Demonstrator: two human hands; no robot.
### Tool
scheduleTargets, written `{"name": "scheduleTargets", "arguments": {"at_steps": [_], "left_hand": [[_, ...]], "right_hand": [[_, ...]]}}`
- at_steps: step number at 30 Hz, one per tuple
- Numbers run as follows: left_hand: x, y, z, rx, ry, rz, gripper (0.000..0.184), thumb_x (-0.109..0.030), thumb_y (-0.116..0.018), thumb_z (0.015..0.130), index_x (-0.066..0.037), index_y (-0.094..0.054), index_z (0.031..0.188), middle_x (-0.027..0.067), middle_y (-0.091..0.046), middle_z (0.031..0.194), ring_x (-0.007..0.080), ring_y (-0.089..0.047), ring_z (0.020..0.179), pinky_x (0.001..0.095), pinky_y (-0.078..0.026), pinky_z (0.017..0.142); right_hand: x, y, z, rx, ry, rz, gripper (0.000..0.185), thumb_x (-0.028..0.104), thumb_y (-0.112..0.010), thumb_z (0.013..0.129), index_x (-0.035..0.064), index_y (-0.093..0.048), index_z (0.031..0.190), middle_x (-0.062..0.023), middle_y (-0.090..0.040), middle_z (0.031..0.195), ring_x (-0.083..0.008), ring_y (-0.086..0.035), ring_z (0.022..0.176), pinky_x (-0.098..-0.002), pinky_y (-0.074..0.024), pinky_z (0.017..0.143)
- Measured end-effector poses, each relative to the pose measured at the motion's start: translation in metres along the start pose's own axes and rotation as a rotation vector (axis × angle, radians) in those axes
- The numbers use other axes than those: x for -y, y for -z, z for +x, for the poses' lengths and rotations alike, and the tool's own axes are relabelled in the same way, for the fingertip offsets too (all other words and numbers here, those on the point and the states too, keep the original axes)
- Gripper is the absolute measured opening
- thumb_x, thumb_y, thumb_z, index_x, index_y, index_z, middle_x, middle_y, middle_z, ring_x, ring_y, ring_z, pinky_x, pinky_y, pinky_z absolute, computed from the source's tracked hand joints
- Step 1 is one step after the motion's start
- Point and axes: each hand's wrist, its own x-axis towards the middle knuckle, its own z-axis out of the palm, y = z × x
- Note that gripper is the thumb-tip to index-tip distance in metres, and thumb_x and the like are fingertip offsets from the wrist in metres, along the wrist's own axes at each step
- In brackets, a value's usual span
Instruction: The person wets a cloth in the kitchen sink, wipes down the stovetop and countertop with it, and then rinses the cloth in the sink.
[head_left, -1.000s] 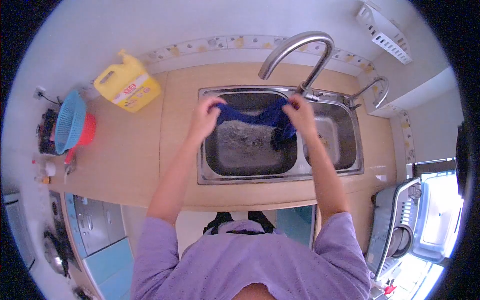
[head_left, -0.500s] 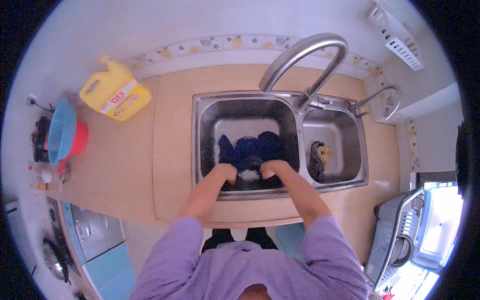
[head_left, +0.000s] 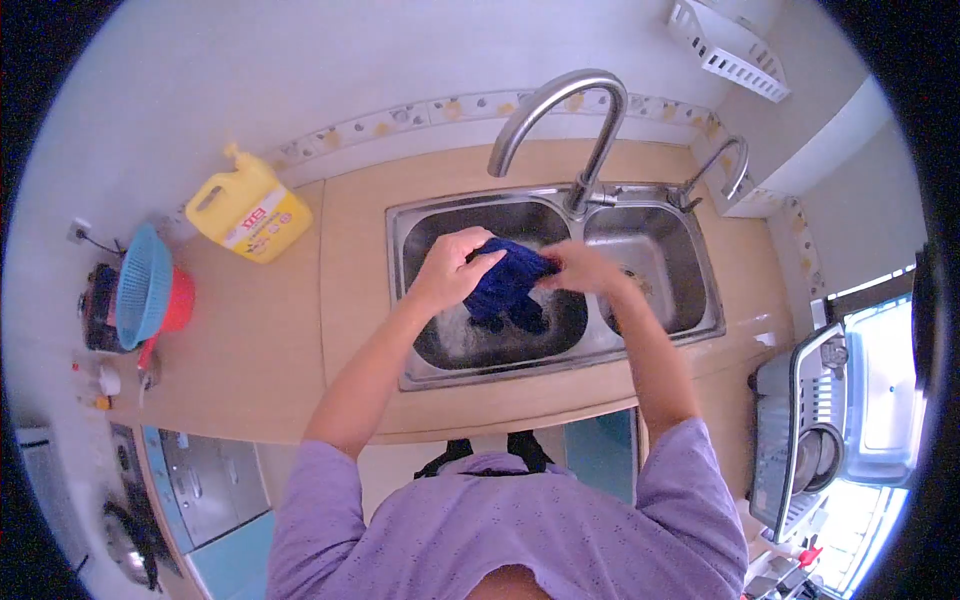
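Blue cloth [head_left: 503, 284]: soft, probably water-heavy; we'd grip thick folds between our hands.
Left hand [head_left: 455, 264]: half-curled, gripping cloth.
Right hand [head_left: 582, 268]: pinching cloth's edge.

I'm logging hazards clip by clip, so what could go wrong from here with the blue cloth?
The bunched blue cloth might slip from the left hand or right hand and drop into the larger basin below.
If it is wet, a hard squeeze could splash the counter beside the sink.
The tap arches over the back of the sink, so a quick lift might bump it.
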Motion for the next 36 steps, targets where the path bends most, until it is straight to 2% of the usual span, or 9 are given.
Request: {"name": "scheduleTargets", "arguments": {"at_steps": [4,7,10,15,21,25,31,34,36], "left_hand": [[0.021,0.004,-0.007,-0.064,-0.057,0.231,0.017,-0.016,-0.066,0.079,0.002,-0.064,0.08,0.0153,-0.06,0.074,0.0302,-0.059,0.067,0.0349,-0.044,0.06],[0.029,0.026,-0.004,-0.216,-0.088,0.149,0.017,-0.015,-0.067,0.081,0.002,-0.065,0.081,0.0123,-0.061,0.073,0.0207,-0.057,0.064,0.0327,-0.044,0.06],[0.015,0.054,0.002,-0.342,0.164,-0.078,0.019,-0.016,-0.067,0.083,0.004,-0.065,0.085,0.0041,-0.056,0.068,0.0083,-0.049,0.065,0.0268,-0.041,0.059],[-0.001,0.084,0.007,-0.349,-0.024,0.176,0.018,-0.013,-0.07,0.078,0.001,-0.068,0.089,0.0047,-0.06,0.073,0.0121,-0.055,0.067,0.0256,-0.044,0.064],[0.111,0.024,-0.016,-0.193,0.195,0.293,0.022,-0.02,-0.073,0.073,-0.007,-0.069,0.09,0.0106,-0.064,0.081,0.0248,-0.063,0.076,0.035,-0.048,0.069],[0.183,-0.053,-0.041,0.211,0.509,0.524,0.025,-0.03,-0.064,0.078,-0.01,-0.069,0.093,0.0141,-0.066,0.093,0.0354,-0.062,0.089,0.0458,-0.049,0.078],[0.254,-0.157,-0.122,0.713,0.586,0.717,0.028,-0.023,-0.062,0.077,-0.002,-0.069,0.094,0.0185,-0.066,0.1,0.0325,-0.063,0.098,0.042,-0.049,0.087],[0.203,-0.137,-0.098,1.121,0.658,0.596,0.029,-0.018,-0.06,0.074,0.0,-0.068,0.095,0.0204,-0.066,0.102,0.0323,-0.063,0.098,0.0402,-0.05,0.086],[0.196,-0.118,-0.099,1.154,0.628,0.601,0.03,-0.017,-0.059,0.072,0.0,-0.068,0.095,0.0213,-0.065,0.102,0.033,-0.064,0.096,0.0404,-0.051,0.085]], "right_hand": [[-0.033,-0.052,-0.001,-0.023,-0.189,-0.051,0.032,0.021,-0.072,0.077,0.0053,-0.063,0.104,-0.0115,-0.062,0.075,-0.02,-0.058,0.07,-0.0339,-0.0456,0.065],[-0.021,-0.027,0.004,-0.275,-0.298,0.149,0.028,0.02,-0.07,0.08,0.0038,-0.06,0.101,-0.0104,-0.059,0.073,-0.0153,-0.056,0.07,-0.0309,-0.0452,0.065],[0.026,0.027,0.008,-0.532,-0.107,0.175,0.023,0.018,-0.068,0.081,0.0008,-0.061,0.096,-0.0111,-0.064,0.077,-0.017,-0.059,0.07,-0.0321,-0.0477,0.065],[0.071,0.068,0.015,-0.616,-0.079,0.289,0.029,0.023,-0.072,0.078,0.0012,-0.064,0.094,-0.0086,-0.066,0.08,-0.0142,-0.06,0.071,-0.0303,-0.0482,0.066],[-0.029,-0.013,0.044,-0.376,-0.319,0.013,0.036,0.031,-0.076,0.068,0.003,-0.064,0.088,-0.0151,-0.066,0.087,-0.0304,-0.063,0.084,-0.0387,-0.0488,0.074],[-0.111,-0.107,0.045,-0.232,-0.345,-0.187,0.027,0.017,-0.076,0.065,0.0035,-0.062,0.084,-0.0131,-0.063,0.084,-0.0306,-0.061,0.083,-0.04,-0.0487,0.071],[-0.15,-0.199,0.028,0.663,-0.557,-0.389,0.035,0.022,-0.059,0.075,0.0053,-0.066,0.105,-0.018,-0.063,0.11,-0.0333,-0.06,0.103,-0.0438,-0.0483,0.087],[-0.127,-0.201,0.016,0.918,-0.53,-0.359,0.039,0.021,-0.06,0.075,0.0067,-0.064,0.11,-0.0174,-0.063,0.111,-0.0336,-0.061,0.102,-0.044,-0.0495,0.085],[-0.114,-0.187,0.01,0.897,-0.522,-0.349,0.037,0.021,-0.062,0.074,0.0063,-0.065,0.107,-0.0176,-0.065,0.107,-0.035,-0.062,0.099,-0.045,-0.0495,0.083]]}}
